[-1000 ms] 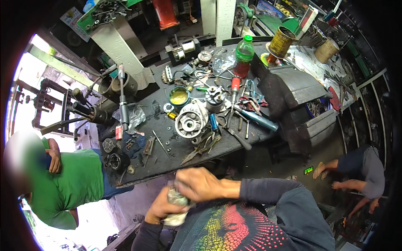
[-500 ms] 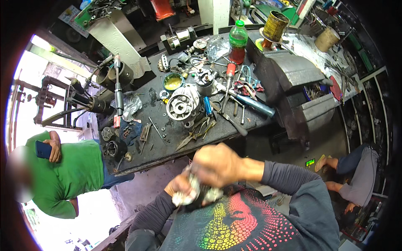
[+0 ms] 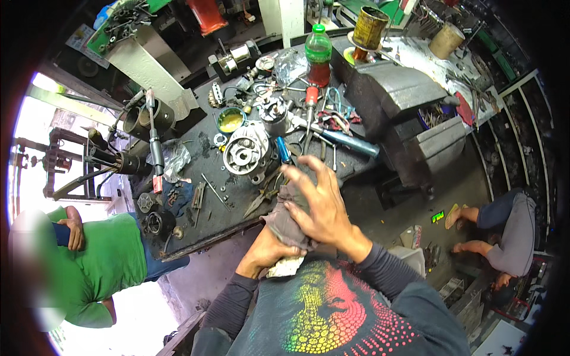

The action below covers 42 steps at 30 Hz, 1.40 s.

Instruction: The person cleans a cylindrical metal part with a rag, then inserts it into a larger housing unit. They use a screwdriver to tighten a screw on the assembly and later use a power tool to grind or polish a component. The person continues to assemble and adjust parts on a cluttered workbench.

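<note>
My left hand (image 3: 264, 250) is closed around a crumpled grey rag (image 3: 286, 221) in front of my chest, and a whitish end of cloth sticks out below the fist. Over the rag's right side is my right hand (image 3: 328, 207), its fingers spread and its thumb lying against the cloth. Whether anything is wrapped inside the rag cannot be seen. Just beyond, on the dark workbench (image 3: 202, 228), lie pliers (image 3: 256, 205), a blue cylinder (image 3: 283, 149) and a round metal housing (image 3: 243, 153) with a ringed centre.
A large bench vise (image 3: 398, 89) stands on the right. Behind the housing are a bowl of yellow grease (image 3: 230, 120), a red-handled screwdriver (image 3: 311, 98) and a green-capped bottle (image 3: 319, 56). A person in green (image 3: 107, 249) is at the left; another person (image 3: 504, 237) is low at the right.
My hands were pressed together, blurred, nearer my chest. My right hand has since opened its fingers and the grey rag has come into plain view. The view has shifted slightly.
</note>
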Motion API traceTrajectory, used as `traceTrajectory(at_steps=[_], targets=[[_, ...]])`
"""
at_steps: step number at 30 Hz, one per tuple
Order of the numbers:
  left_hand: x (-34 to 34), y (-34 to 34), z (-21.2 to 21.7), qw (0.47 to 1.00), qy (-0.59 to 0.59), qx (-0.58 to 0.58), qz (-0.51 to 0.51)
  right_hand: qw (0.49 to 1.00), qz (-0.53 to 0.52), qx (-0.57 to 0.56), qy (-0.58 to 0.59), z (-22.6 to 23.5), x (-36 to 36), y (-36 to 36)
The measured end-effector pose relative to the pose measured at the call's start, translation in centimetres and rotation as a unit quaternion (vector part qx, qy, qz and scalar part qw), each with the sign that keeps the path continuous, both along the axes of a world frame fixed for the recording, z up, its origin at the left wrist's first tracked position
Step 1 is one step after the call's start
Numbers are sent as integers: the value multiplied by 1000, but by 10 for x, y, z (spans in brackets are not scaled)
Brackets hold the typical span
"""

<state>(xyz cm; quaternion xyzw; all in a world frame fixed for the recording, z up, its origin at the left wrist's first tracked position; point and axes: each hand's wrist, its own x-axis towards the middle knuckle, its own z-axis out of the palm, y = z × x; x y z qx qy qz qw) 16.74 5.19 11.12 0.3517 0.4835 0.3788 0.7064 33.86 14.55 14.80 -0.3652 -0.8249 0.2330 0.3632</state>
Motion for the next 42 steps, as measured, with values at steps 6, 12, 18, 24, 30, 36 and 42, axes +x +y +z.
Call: traceTrajectory(at_steps=[6,12,18,24,30,36,42], targets=[[14,12,22,955,246,159,-47,994,69,63,-58,-29,11,-11],[36,40,15,729,600,327,-43,875,-97,-455,-131,-30,9,16],[5,33,20,976,-148,-79,-140,982,187,21,-24,-39,30,-5],[20,42,16,973,184,58,-130,870,-11,-492,22,-41,42,34],[22,33,21,989,99,28,-105,919,78,-338,185,-34,50,18],[36,21,9,988,40,-74,-131,913,214,-335,91,-79,90,3],[20,14,15,986,-126,-91,-62,920,44,-367,133,-58,112,3]])
